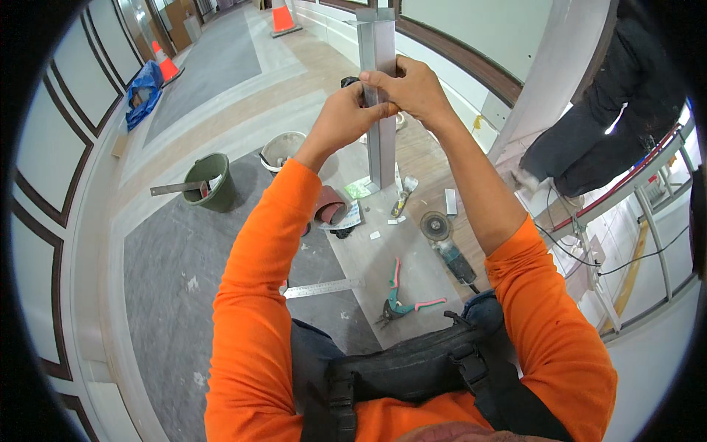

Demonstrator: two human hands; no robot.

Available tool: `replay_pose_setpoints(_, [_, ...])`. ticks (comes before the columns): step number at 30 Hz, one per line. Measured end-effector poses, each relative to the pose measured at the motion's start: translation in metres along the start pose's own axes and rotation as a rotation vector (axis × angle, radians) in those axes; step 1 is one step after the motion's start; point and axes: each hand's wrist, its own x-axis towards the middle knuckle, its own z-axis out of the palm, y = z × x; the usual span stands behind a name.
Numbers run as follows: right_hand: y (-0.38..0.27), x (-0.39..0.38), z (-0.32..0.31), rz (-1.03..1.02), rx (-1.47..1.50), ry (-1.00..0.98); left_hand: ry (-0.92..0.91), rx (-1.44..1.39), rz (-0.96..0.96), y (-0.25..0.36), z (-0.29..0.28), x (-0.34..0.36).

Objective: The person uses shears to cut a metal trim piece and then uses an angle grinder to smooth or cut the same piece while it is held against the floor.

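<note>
You stand over a grey carpeted floor [177,265] with a pale board [412,272] laid across it. Rising upright from the board's far end is a tall square metal post [381,140], the biggest thing within your reach. To the right, another person in dark clothes [596,125] stands on a low metal platform [633,184].

Your left hand [345,118] is curled closed around the post's near left side, about halfway up. Your right hand [414,87] is closed over its front, fingers wrapped across the face and thumb pressing near your left hand; the two hands touch. Whether anything small sits between your fingertips, you cannot tell.

On the floor to the left sits a green bucket [213,180] with a flat tool laid over its rim, and a white bucket [282,149] just beyond it. On the board lie an angle grinder [445,247], then teal-and-pink snips [401,302] nearer your waist. A steel ruler [324,288] lies across the board's left edge, and a roll of sandpaper [331,206] rests near the post's foot.
</note>
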Motion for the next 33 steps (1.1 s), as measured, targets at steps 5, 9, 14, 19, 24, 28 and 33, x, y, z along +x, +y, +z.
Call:
replay_pose_setpoints(5, [-0.003, 0.001, -0.002, 0.016, 0.006, 0.001, -0.076, -0.065, -0.049, 0.005, -0.005, 0.002])
replay_pose_setpoints(9, [-0.009, -0.004, -0.002, 0.039, -0.018, 0.006, -0.073, -0.118, -0.089, 0.003, -0.005, 0.003])
replay_pose_setpoints(14, [-0.010, -0.004, -0.002, 0.049, 0.012, -0.018, -0.105, -0.203, -0.093, 0.010, -0.007, -0.003])
replay_pose_setpoints(19, [-0.003, -0.001, -0.001, -0.003, 0.076, -0.028, -0.071, -0.157, -0.102, 0.008, -0.008, -0.003])
replay_pose_setpoints(24, [-0.001, 0.000, 0.000, -0.072, 0.160, -0.028, 0.014, 0.028, -0.026, 0.015, -0.009, -0.003])
replay_pose_setpoints(28, [-0.004, 0.000, -0.001, -0.105, 0.165, -0.022, 0.067, 0.012, 0.047, 0.004, -0.008, 0.001])
replay_pose_setpoints(33, [-0.006, -0.003, 0.000, -0.135, 0.150, -0.011, 0.088, 0.034, 0.066, 0.003, -0.008, 0.000])
